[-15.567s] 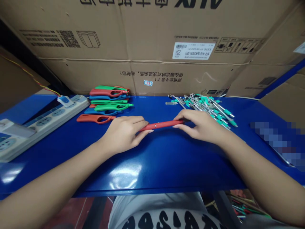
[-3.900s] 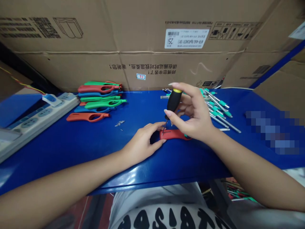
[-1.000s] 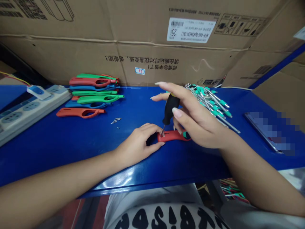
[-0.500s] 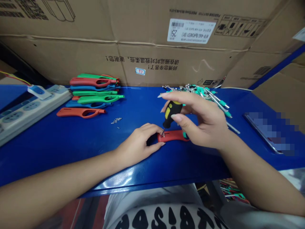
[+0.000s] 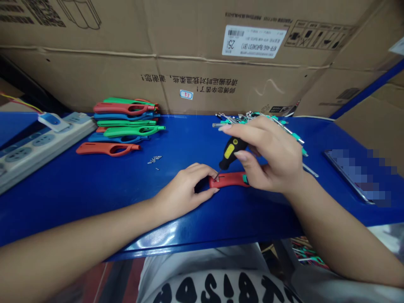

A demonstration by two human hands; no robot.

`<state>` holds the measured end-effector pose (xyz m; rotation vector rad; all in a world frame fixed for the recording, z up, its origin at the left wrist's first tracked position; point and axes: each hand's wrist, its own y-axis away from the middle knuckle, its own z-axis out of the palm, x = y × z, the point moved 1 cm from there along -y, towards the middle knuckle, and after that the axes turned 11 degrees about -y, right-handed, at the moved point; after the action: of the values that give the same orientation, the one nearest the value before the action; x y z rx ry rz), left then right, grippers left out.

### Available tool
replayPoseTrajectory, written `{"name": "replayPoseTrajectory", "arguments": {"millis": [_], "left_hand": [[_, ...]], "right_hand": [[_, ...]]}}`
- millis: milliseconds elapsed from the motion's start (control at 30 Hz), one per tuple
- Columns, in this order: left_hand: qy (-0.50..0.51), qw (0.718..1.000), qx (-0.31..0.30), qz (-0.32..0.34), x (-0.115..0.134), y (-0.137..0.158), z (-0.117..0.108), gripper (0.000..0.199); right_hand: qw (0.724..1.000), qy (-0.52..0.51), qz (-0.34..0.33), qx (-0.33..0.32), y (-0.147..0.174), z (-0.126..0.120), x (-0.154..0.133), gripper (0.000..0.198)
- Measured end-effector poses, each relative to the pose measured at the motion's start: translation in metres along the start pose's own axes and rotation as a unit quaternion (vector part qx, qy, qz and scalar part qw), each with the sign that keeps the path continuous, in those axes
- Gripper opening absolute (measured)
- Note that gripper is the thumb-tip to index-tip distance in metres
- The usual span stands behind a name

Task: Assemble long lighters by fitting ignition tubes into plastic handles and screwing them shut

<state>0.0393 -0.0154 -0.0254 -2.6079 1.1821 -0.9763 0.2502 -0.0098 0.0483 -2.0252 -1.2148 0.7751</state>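
Note:
A red lighter body (image 5: 232,180) with a green part near its right end lies on the blue table. My left hand (image 5: 189,187) grips its left end between thumb and fingers, holding it against the tabletop. My right hand (image 5: 273,155) has a short black-and-yellow screwdriver (image 5: 232,151) by the handle. The shaft slants down to the left, its tip at the lighter's left end beside my left fingertips. Whether a screw sits under the tip is too small to see. My right hand covers the lighter's right end.
Several red, green and blue lighter bodies (image 5: 123,126) are stacked at the back left. Small screws (image 5: 154,160) lie in front of them. A power strip (image 5: 41,141) is at far left, metal rods with green parts (image 5: 293,134) behind my right hand, a phone (image 5: 347,176) at right, cardboard (image 5: 189,54) behind.
The screwdriver handle has tipped to the right and turned a little, with my right hand's fingers shifting along with it. My left hand and the red lighter body have stayed put.

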Motion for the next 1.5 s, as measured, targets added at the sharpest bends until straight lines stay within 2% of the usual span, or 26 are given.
{"name": "replayPoseTrajectory", "arguments": {"millis": [100,267,333,400,500,600,667,767,833,967,1033,1100,1167,1233,1300,1400,1467,1500], "left_hand": [[0.002,1.0,0.002,0.0,0.0004,-0.0001,0.0,0.014],[0.014,1.0,-0.012,-0.009,0.0008,-0.0005,-0.0011,0.013],[0.015,1.0,-0.015,-0.01,0.001,-0.0006,-0.0014,0.013],[0.013,1.0,-0.015,-0.008,0.0013,-0.0007,-0.0014,0.014],[0.008,1.0,-0.005,-0.003,0.002,-0.0008,-0.0012,0.014],[0.011,1.0,0.001,0.002,0.0023,-0.0008,-0.0009,0.014],[0.013,1.0,-0.004,-0.003,0.0021,-0.0008,-0.001,0.014],[0.012,1.0,-0.017,-0.012,0.0016,-0.001,-0.0013,0.013],[0.009,1.0,-0.018,-0.012,0.0015,-0.0011,-0.0015,0.012],[0.008,1.0,-0.008,-0.003,0.0014,-0.0008,-0.0012,0.012],[0.01,1.0,-0.007,-0.004,0.0014,-0.0007,-0.0009,0.013],[0.01,1.0,-0.008,-0.008,0.0014,-0.0008,-0.0009,0.014],[0.011,1.0,-0.013,-0.01,0.0015,-0.0011,-0.0011,0.014],[0.012,1.0,-0.019,-0.01,0.0017,-0.0014,-0.0014,0.013],[0.012,1.0,-0.02,-0.011,0.0017,-0.0014,-0.0015,0.013],[0.012,1.0,-0.011,-0.005,0.0014,-0.0012,-0.001,0.014],[0.011,1.0,-0.007,-0.004,0.0014,-0.0012,-0.0008,0.015],[0.011,1.0,-0.008,-0.004,0.0014,-0.0014,-0.0009,0.015]], "right_hand": [[0.999,0.018,-0.024,0.017,0.0011,0.0009,0.0006,0.031],[0.988,-0.114,0.093,-0.055,-0.0059,0.0014,-0.0051,0.042],[0.98,-0.15,0.115,-0.063,-0.0069,0.0025,-0.0049,0.043],[0.983,-0.143,0.102,-0.049,-0.0062,0.0039,-0.003,0.041],[0.996,-0.069,0.057,0.01,-0.0038,0.0049,-0.0004,0.033],[0.998,-0.023,0.011,0.05,-0.0028,0.005,-0.0026,0.036],[0.997,-0.059,0.044,0.026,-0.0036,0.0052,-0.0053,0.036],[0.974,-0.165,0.148,-0.045,-0.0043,0.0057,-0.0076,0.042],[0.966,-0.191,0.166,-0.06,-0.0039,0.0054,-0.0073,0.042],[0.992,-0.082,0.09,0.009,-0.0035,0.0033,-0.0056,0.031],[0.996,-0.053,0.065,0.032,-0.0043,0.0029,-0.0066,0.029],[0.991,-0.09,0.098,0.021,-0.0054,0.0031,-0.0077,0.034],[0.974,-0.162,0.156,-0.013,-0.0059,0.0039,-0.008,0.041],[0.961,-0.203,0.184,-0.032,-0.0058,0.0047,-0.0069,0.042],[0.971,-0.169,0.169,-0.004,-0.0055,0.0047,-0.0047,0.037],[0.991,-0.066,0.101,0.058,-0.0051,0.0038,-0.0033,0.028],[0.993,-0.056,0.078,0.063,-0.0054,0.0028,-0.0047,0.027],[0.992,-0.076,0.087,0.052,-0.0057,0.0022,-0.0057,0.03]]}}
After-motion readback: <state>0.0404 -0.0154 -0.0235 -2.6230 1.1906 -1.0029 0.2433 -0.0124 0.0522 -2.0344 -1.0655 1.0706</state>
